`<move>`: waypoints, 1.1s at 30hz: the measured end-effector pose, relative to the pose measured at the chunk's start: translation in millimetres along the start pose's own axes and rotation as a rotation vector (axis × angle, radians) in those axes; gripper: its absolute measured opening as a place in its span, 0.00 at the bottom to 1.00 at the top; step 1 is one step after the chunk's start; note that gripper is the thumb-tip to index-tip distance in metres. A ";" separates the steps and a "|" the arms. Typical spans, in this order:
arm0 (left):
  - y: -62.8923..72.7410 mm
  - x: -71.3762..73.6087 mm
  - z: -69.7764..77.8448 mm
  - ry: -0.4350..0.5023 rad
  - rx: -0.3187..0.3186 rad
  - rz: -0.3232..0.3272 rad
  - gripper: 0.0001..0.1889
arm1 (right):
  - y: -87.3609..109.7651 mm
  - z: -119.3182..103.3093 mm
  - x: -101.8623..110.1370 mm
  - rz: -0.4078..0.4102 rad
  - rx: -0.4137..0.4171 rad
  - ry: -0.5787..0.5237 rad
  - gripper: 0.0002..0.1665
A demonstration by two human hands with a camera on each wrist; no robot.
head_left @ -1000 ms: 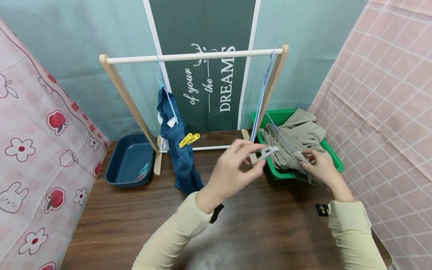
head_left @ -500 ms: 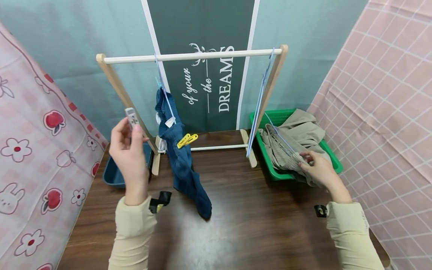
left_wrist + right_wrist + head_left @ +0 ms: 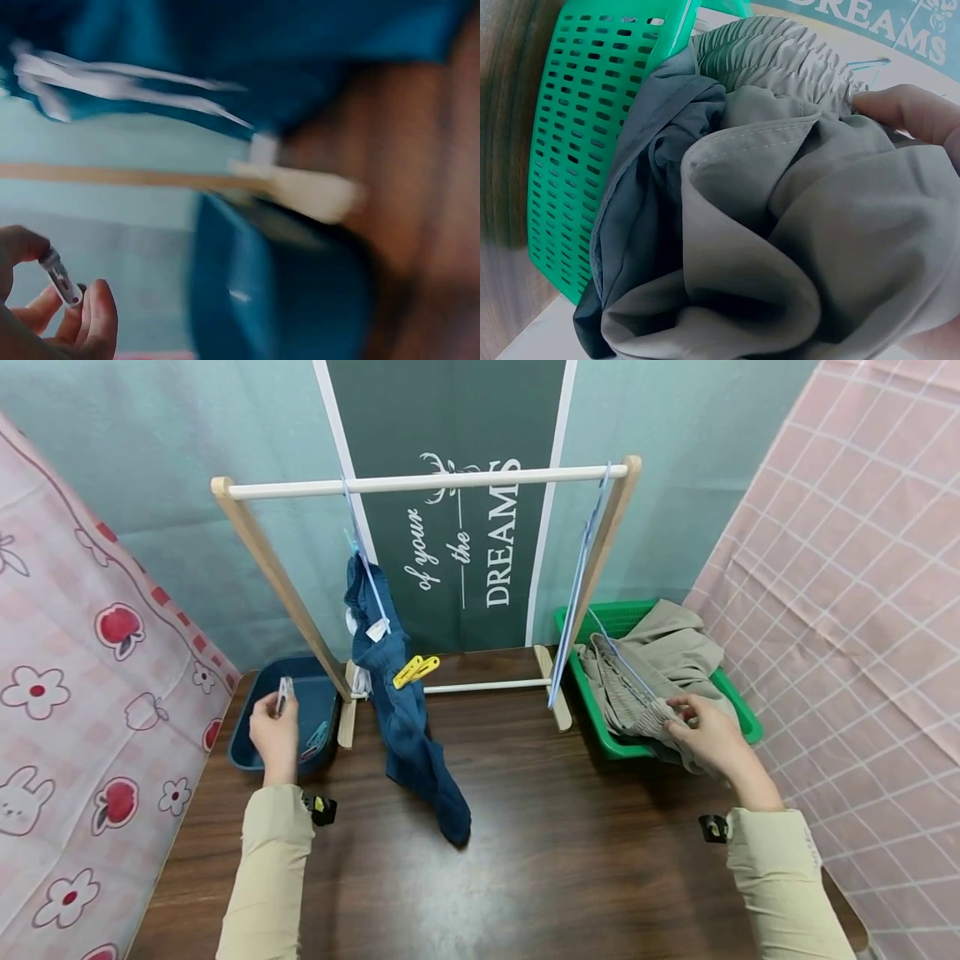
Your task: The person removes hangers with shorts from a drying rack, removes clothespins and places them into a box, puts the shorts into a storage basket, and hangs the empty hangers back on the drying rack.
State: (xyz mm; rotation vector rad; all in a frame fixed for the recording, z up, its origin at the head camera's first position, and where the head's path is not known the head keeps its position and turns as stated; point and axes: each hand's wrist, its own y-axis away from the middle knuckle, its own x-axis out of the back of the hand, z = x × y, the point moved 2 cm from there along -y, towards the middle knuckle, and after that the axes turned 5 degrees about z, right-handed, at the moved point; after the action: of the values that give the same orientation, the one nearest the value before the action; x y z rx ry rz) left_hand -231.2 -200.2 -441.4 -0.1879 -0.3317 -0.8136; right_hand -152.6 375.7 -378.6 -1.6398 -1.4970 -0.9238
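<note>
Above the blue tub (image 3: 307,697), my left hand (image 3: 273,731) pinched a pale clothespin (image 3: 284,688) between thumb and fingers; light-blue and pinkish pegs (image 3: 318,736) lay inside the tub. At the near side of the green basket (image 3: 592,112), dark cloth (image 3: 649,172) showed under a grey garment (image 3: 682,639), whose waistband (image 3: 628,702) my right hand (image 3: 711,737) pinched; a steady hold, I judged, would best keep it against the hanger (image 3: 622,653).
</note>
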 end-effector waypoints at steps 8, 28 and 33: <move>-8.5 -2.3 -46.6 -0.502 -0.095 -0.168 0.19 | 0.3 -2.1 -0.9 -0.023 -0.004 -0.009 0.25; -19.9 -12.2 -65.8 -0.803 -0.125 -0.363 0.22 | 0.0 -3.5 -3.1 -0.032 -0.018 -0.003 0.26; -20.0 -11.7 -67.6 -0.793 -0.122 -0.376 0.20 | 3.1 -5.1 -5.8 0.045 -0.004 0.013 0.27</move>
State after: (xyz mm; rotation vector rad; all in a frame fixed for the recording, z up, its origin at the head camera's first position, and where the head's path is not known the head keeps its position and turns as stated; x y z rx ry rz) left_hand -238.8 -225.3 -507.8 -0.5781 -1.0880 -1.1102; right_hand -150.1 368.2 -381.3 -1.6610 -1.4442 -0.9121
